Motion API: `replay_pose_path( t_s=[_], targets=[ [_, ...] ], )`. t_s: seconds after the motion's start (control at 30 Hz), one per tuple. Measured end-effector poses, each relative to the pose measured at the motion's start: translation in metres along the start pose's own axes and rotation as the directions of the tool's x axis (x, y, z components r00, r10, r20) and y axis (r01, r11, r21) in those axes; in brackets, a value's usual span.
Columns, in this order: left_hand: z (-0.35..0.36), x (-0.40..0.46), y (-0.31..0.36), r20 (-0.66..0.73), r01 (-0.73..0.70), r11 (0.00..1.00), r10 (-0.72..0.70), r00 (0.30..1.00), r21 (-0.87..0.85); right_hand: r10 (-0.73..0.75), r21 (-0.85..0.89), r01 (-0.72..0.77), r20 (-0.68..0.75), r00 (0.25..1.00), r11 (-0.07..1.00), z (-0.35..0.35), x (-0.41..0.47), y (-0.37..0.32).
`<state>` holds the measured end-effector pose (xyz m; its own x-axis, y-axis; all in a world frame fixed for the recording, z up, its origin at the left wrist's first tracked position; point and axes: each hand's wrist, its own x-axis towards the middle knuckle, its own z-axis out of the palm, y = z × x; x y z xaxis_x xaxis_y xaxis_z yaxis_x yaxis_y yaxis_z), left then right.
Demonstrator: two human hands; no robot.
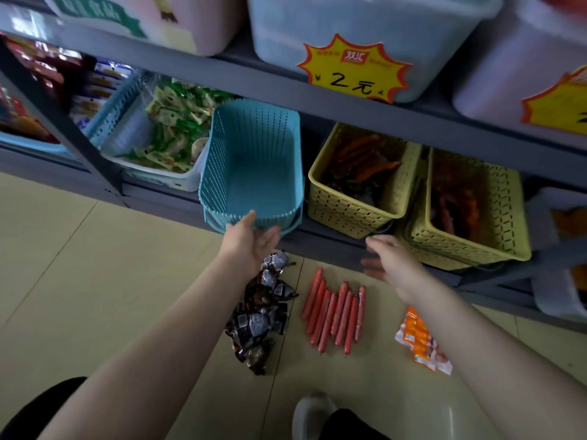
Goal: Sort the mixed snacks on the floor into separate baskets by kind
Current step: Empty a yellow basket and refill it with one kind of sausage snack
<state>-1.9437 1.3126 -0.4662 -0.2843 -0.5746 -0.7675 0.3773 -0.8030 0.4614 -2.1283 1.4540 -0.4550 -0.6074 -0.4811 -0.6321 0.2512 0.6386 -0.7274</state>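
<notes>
An empty blue basket [254, 154] tilts forward off the low shelf, stacked on another blue one. My left hand [251, 239] grips its front rim, thumb over the edge. My right hand [386, 258] hovers open and blurred just right of it, in front of the shelf edge, holding nothing. On the floor below lie a pile of dark brown snack packets [260, 309], a row of red sausages [336, 312] and an orange-and-white packet [422, 341].
Two yellow baskets [346, 208] [470, 242] with reddish snacks stand on the low shelf to the right. A white basket [158, 173] of green packets stands left. Large tubs with price tags sit above. My shoe [311, 414] is near the bottom edge.
</notes>
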Motion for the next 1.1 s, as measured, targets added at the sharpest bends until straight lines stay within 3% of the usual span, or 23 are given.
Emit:
replay_pose_path(
  t_s=[0.17, 0.3, 0.4, 0.47, 0.57, 0.63, 0.73, 0.83, 0.9, 1.0, 1.1],
  targets=[
    [0.015, 0.028, 0.021, 0.02, -0.174, 0.984, 0.173, 0.985, 0.039, 0.107, 0.248, -0.084, -0.079, 0.991, 0.965, -0.003, 0.027, -0.025],
    [0.019, 0.044, 0.022, 0.078, -0.269, 0.959, 0.262, 0.962, 0.088, 0.097, 0.216, -0.066, -0.138, 0.986, 0.974, -0.005, 0.048, -0.035],
    [0.014, 0.05, 0.012, 0.053, -0.275, 0.934, 0.27, 0.961, 0.227, 0.126, 0.26, -0.078, -0.176, 0.976, 0.963, -0.009, 0.06, -0.036],
    [0.009, 0.048, 0.001, 0.055, -0.27, 0.896, 0.268, 0.962, 0.354, 0.106, 0.186, -0.065, -0.221, 0.97, 0.98, -0.013, 0.062, -0.033],
    [0.013, 0.039, -0.008, 0.184, -0.367, 0.714, 0.324, 0.928, 0.596, -0.053, -0.107, 0.024, -0.279, 0.959, 0.994, -0.016, 0.043, -0.013],
    [0.025, 0.034, -0.006, 0.305, -0.459, 0.57, 0.35, 0.886, 0.681, -0.143, -0.262, 0.082, -0.222, 0.964, 0.961, -0.019, 0.023, 0.007],
    [0.052, 0.027, -0.004, 0.446, -0.555, 0.344, 0.348, 0.825, 0.757, -0.163, -0.431, 0.086, -0.145, 0.976, 0.898, -0.031, 0.006, 0.029],
    [0.069, 0.028, -0.012, 0.508, -0.534, -0.005, 0.318, 0.801, 0.845, -0.126, -0.583, 0.096, -0.011, 0.992, 0.806, -0.037, -0.005, 0.033],
    [0.069, 0.032, -0.02, 0.504, -0.48, -0.155, 0.289, 0.814, 0.863, -0.125, -0.669, 0.107, 0.022, 0.992, 0.736, -0.04, -0.007, 0.033],
    [0.06, 0.035, -0.025, 0.507, -0.448, -0.25, 0.286, 0.813, 0.859, -0.167, -0.713, 0.078, -0.055, 0.984, 0.697, -0.044, -0.001, 0.026],
    [0.036, 0.031, -0.033, 0.562, -0.506, -0.246, 0.315, 0.765, 0.827, -0.059, -0.469, -0.014, -0.142, 0.988, 0.883, -0.043, 0.004, 0.013]
  ],
)
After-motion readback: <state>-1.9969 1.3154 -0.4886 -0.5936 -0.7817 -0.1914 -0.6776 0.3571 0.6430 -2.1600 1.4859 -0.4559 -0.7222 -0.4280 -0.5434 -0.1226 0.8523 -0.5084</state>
